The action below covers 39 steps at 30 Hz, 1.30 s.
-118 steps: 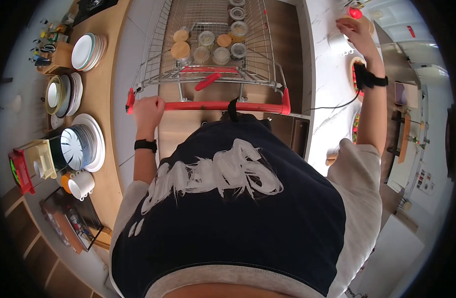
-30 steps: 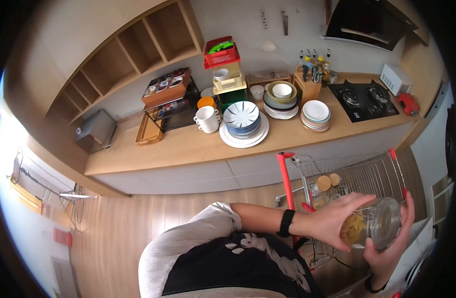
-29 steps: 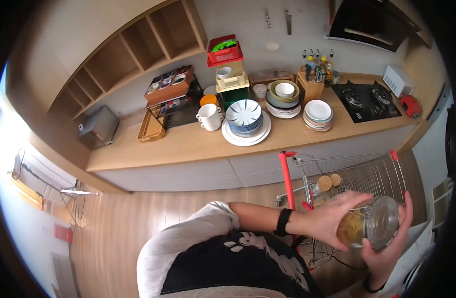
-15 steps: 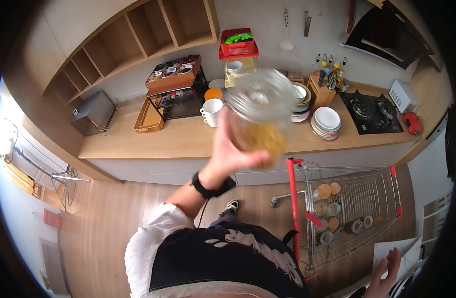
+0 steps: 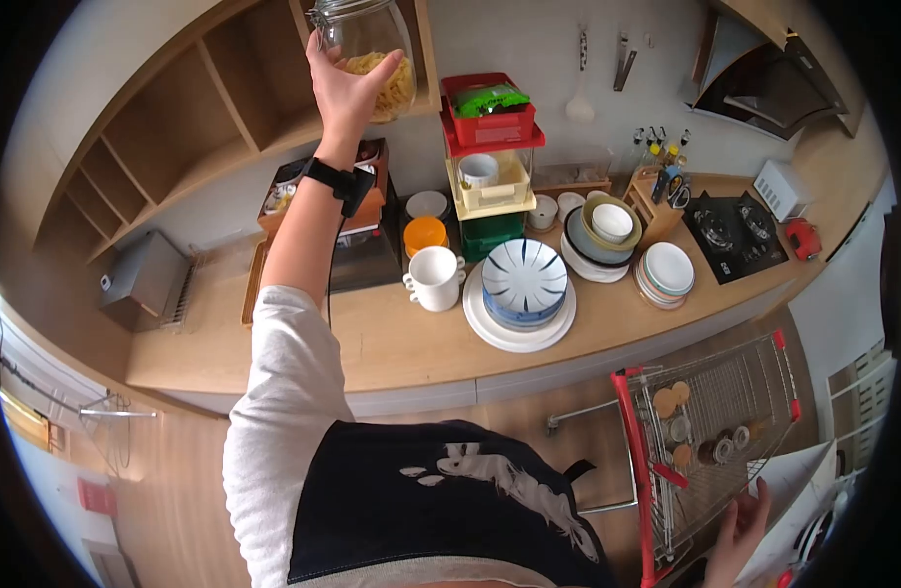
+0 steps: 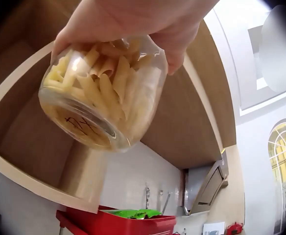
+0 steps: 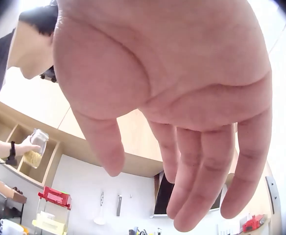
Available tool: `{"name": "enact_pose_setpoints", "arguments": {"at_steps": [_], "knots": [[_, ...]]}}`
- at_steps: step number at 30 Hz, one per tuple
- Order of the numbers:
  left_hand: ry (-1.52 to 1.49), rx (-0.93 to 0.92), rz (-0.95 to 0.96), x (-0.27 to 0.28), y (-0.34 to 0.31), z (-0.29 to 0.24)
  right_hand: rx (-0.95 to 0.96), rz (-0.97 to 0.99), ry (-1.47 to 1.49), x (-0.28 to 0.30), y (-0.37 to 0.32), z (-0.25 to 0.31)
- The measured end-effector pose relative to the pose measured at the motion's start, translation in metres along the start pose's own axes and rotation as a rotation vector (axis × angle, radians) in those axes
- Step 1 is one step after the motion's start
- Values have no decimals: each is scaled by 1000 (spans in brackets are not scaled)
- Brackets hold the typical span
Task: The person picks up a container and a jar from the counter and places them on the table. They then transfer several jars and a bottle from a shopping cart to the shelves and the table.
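My raised left hand [image 5: 345, 93] grips a clear glass jar [image 5: 370, 31] part-filled with penne pasta, fingers and thumb around its side. The jar has a wire-clip lid and overlaps the right-end compartment of the wooden wall shelf [image 5: 210, 83] in the head view. In the left wrist view, handwritten marks show on the underside of the jar [image 6: 104, 98], which is tilted. My right hand [image 5: 737, 537] hangs low beside the shopping cart [image 5: 639, 470]. Its palm and loosely spread fingers fill the right wrist view, holding nothing.
Several lidded jars [image 5: 681, 429] sit in the cart. On the counter [image 5: 401, 358] below stand stacked plates [image 5: 525, 279], white cups [image 5: 435, 279], bowls [image 5: 607, 223] and a tiered rack with a red bin [image 5: 490, 125]. A gas stove [image 5: 730, 235] is at the right.
Both hands were on the jar at first. The right hand let go and dropped by the cart. My left hand carried the jar up and leftward to the wall shelf.
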<state>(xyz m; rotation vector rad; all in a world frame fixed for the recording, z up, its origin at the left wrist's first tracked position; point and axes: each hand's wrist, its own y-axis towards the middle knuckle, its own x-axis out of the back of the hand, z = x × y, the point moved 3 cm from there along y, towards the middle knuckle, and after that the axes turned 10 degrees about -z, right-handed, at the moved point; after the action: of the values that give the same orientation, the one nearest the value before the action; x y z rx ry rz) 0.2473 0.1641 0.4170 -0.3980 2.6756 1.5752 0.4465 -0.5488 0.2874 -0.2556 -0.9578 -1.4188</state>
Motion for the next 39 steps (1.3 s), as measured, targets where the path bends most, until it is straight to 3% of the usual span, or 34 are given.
{"name": "enact_pose_setpoints", "arguments": {"at_steps": [5,11,15,17,18,20,23,30,34,36,38,39], "knots": [[24,-53,34,-44,32,84,-10,39,-56,-14,-7,29],[228,55,64,-59,24,93,-23,94,27,-31,-10,49],[191,106,49,-67,29,119,-10,119,55,-47,-14,40],[147,75,50,-73,36,133,-43,19,87,-53,-15,53],[102,43,42,-74,35,140,-45,30,76,-54,-15,36],[87,66,64,-75,35,142,-228,135,179,-60,-12,-14],[99,54,78,-78,38,145,-265,61,158,-73,-6,-10],[19,40,84,-94,48,174,-208,92,129,-104,8,-46],[36,60,99,-103,59,180,-307,77,76,-132,8,-61],[86,161,165,-106,61,182,-354,85,18,-147,2,-75],[136,123,189,-108,62,199,-35,41,-156,-165,-5,-81],[145,121,142,-109,59,205,10,49,-173,-173,-7,-80]]}}
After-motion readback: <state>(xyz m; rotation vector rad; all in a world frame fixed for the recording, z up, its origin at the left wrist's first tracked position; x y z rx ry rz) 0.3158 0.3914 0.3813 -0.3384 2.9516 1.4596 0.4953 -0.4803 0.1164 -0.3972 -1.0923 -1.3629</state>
